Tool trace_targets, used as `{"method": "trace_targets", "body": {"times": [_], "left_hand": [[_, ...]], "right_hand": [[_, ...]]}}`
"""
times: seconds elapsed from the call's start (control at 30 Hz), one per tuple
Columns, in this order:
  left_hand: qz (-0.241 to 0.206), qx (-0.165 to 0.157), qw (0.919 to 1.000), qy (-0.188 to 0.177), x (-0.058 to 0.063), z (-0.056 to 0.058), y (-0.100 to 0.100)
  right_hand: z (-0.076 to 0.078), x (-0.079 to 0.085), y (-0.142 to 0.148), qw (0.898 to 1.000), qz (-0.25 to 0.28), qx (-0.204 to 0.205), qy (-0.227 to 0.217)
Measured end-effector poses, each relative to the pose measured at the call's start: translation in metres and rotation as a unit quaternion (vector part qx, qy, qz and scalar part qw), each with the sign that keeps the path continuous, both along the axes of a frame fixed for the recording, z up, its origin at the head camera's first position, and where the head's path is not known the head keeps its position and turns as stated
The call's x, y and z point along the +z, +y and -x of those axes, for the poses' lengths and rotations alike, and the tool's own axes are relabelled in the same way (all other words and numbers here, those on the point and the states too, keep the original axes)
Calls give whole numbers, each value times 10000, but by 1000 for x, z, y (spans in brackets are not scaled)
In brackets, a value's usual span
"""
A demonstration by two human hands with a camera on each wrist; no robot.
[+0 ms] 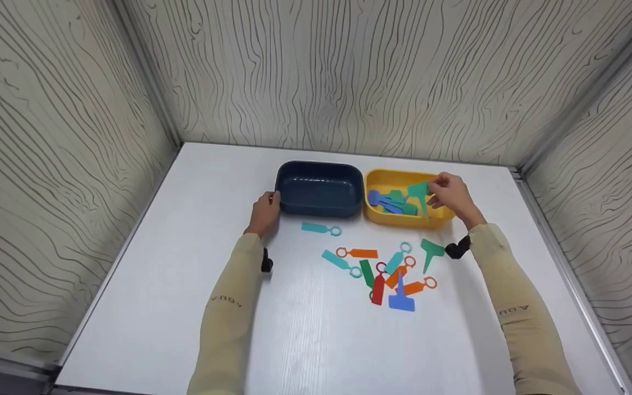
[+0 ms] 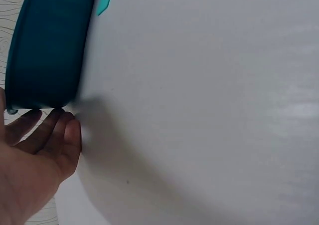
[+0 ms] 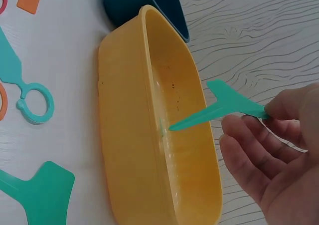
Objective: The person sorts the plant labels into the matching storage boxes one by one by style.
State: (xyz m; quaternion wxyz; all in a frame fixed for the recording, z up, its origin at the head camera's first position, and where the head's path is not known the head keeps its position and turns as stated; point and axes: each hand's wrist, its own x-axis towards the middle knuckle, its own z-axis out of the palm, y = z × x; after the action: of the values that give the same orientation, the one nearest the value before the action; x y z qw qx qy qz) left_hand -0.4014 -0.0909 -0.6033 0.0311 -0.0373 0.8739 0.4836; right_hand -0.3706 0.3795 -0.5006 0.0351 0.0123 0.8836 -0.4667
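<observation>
My right hand (image 1: 452,195) pinches a green T-shaped plant label (image 3: 227,103) by one edge of its head, between thumb and finger. The label's pointed stem slants down over the yellow bin (image 1: 395,219). Inside that bin lie several blue and green labels (image 1: 394,204). At the left end of the dark blue bin (image 1: 321,209), the fingertips of my left hand (image 1: 265,213) touch the outer wall, the fingers only loosely bent. Another green T-shaped label (image 1: 432,251) lies on the table below the right hand.
In front of the bins, several ring-ended tags are scattered, among them an orange tag (image 1: 362,253), a turquoise tag (image 1: 316,227) and a red tag (image 1: 378,289). A blue-violet T-shaped label (image 1: 401,301) lies nearest me. Patterned panels (image 1: 321,82) wall the white table (image 1: 316,351) behind and at both sides.
</observation>
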Motion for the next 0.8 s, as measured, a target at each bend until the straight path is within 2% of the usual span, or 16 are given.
{"method": "trace_targets", "body": {"times": [0.3, 0.47, 0.67, 0.8], "left_hand": [[-10, 26, 10000, 65, -2, 0, 0], [31, 8, 10000, 4, -2, -1, 1], [-9, 12, 10000, -84, -2, 1, 0], [12, 35, 10000, -50, -3, 3, 0]], "right_hand": [[10, -2, 11, 9981, 351, -471, -196], [9, -2, 13, 9962, 416, -714, -263], [8, 0, 11, 9963, 286, -718, -377], [6, 1, 10, 9975, 137, -581, -371]]}}
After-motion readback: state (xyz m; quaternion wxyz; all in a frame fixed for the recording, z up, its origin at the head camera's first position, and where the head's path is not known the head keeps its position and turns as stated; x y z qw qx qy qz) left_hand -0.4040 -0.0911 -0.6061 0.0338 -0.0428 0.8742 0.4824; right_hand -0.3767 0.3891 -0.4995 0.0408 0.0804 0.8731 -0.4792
